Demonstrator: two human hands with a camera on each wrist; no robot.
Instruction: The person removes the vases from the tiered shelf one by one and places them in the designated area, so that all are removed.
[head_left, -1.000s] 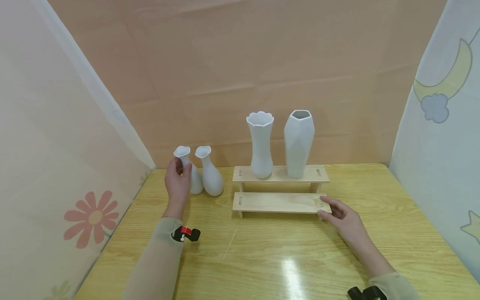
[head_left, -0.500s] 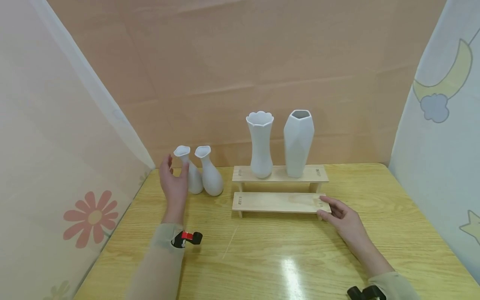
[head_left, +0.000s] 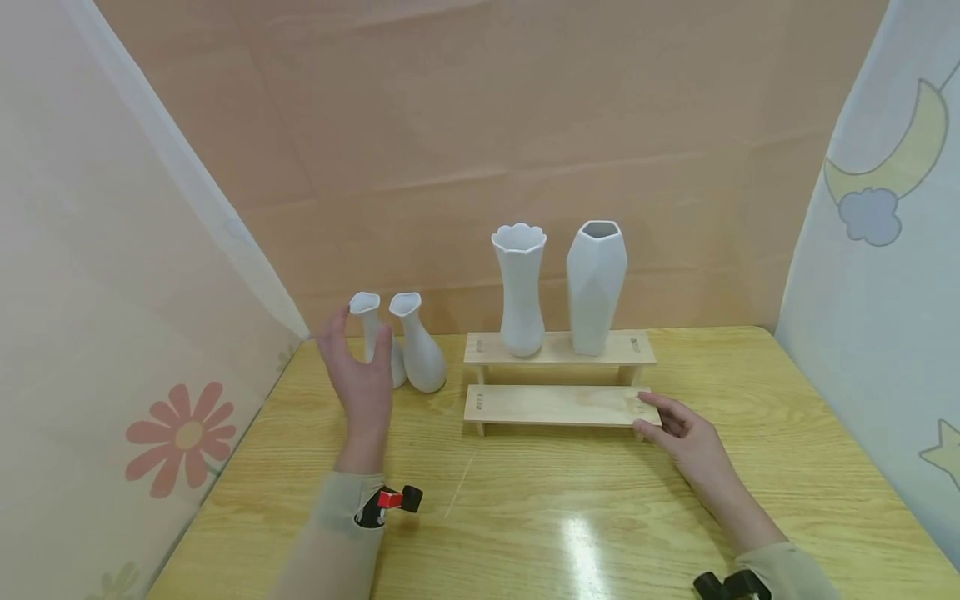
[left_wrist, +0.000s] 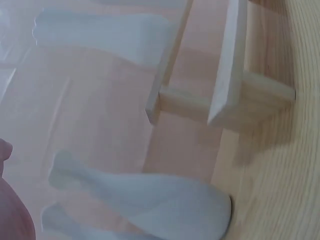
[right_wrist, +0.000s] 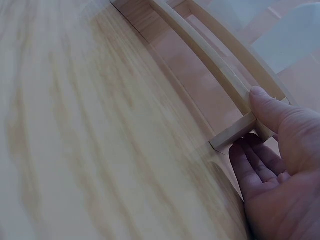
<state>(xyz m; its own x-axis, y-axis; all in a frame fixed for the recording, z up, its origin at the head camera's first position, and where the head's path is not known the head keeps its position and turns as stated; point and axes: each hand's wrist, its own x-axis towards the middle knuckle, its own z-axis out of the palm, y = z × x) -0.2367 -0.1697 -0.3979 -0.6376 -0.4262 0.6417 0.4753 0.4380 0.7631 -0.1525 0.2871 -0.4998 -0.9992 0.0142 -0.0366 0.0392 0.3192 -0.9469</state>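
"After it let go of the leftmost slim vase [head_left: 371,332], how was the left hand [head_left: 362,379]?"
"Spread and empty, left of the wooden stand [head_left: 555,404] like the vase, whose handling seemed finished. The right hand [head_left: 693,442] pinched the stand's right end."

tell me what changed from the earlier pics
The left hand appears to have let go of the leftmost small vase: its fingers, around the neck a second ago, are now spread, and the hand has drawn back a little toward the person. Unchanged: the right hand holding the right end of the lower shelf, and that vase, the other small vase and two tall vases, all standing.
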